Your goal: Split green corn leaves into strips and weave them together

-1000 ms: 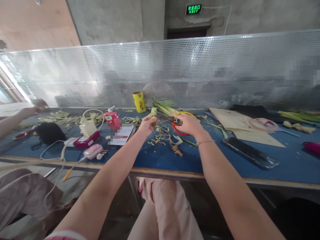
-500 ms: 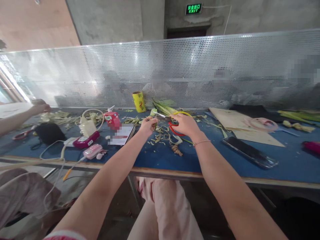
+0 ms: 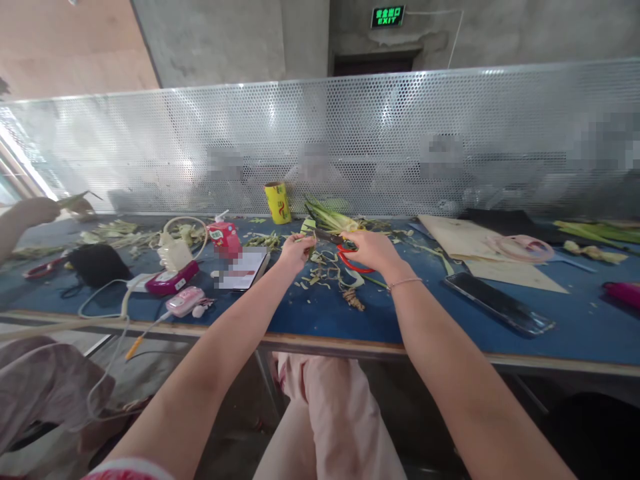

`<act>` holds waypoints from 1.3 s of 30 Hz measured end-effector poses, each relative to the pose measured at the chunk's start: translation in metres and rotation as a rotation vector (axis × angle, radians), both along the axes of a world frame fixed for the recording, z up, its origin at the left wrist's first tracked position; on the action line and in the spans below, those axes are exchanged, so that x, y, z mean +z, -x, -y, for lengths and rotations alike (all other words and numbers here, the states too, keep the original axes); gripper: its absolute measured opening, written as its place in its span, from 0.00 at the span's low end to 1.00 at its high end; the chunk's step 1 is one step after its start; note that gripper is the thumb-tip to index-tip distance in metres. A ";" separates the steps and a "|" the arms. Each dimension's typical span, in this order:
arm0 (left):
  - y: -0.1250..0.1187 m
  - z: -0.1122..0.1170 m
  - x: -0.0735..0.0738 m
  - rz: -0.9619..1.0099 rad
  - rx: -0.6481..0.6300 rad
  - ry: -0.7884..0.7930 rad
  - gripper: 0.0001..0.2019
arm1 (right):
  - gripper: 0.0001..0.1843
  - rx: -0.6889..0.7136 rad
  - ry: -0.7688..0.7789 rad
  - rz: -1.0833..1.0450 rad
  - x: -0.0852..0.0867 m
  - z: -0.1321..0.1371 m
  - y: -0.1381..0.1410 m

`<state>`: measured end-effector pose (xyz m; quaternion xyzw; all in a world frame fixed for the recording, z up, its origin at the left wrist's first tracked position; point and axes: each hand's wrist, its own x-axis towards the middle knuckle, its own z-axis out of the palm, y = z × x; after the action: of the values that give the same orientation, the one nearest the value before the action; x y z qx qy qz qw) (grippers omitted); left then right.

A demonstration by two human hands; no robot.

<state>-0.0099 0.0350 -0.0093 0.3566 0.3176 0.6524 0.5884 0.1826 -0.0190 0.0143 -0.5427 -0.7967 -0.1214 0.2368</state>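
My right hand (image 3: 373, 251) is wrapped round a pair of scissors (image 3: 356, 263) with red handles. Their dark blades point left, toward my other hand. Between the closed fingertips of my left hand (image 3: 299, 248) is a green leaf piece (image 3: 309, 227), its upper end sticking out by the blade tips. I cannot tell whether the blades touch it. Cut scraps (image 3: 327, 275) lie on the blue table (image 3: 300, 317) beneath both hands, with a brown twisted piece (image 3: 354, 299) nearer me. Long green leaves (image 3: 330, 215) lie in a bunch just beyond.
A yellow roll (image 3: 278, 203) stands by the perforated metal screen (image 3: 300, 133). On the left are a red carton (image 3: 225, 239), a notebook (image 3: 243, 270), a power bank (image 3: 173, 279) and cables. A phone (image 3: 500, 303) and cardboard (image 3: 515, 273) lie right. A co-worker's hand (image 3: 37, 212) holds a leaf.
The scissors' blades have drawn together; the yellow handle loop is out of sight behind my right hand. The co-worker's hand on the left has moved left and now shows a leaf.
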 end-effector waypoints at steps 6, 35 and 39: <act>0.000 0.001 0.001 -0.029 0.015 0.038 0.21 | 0.26 -0.070 0.055 -0.004 0.003 0.003 0.000; 0.173 0.008 0.091 -1.392 0.790 0.162 0.35 | 0.17 -0.419 0.347 -0.132 -0.025 -0.027 -0.035; 0.176 0.009 0.073 -1.272 0.788 0.107 0.27 | 0.17 -0.391 0.357 -0.138 -0.025 -0.028 -0.034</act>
<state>-0.1861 0.0265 0.0636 0.4959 0.7319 0.4663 0.0307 0.2171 0.0092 -0.0107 -0.7264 -0.6674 0.0151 0.1632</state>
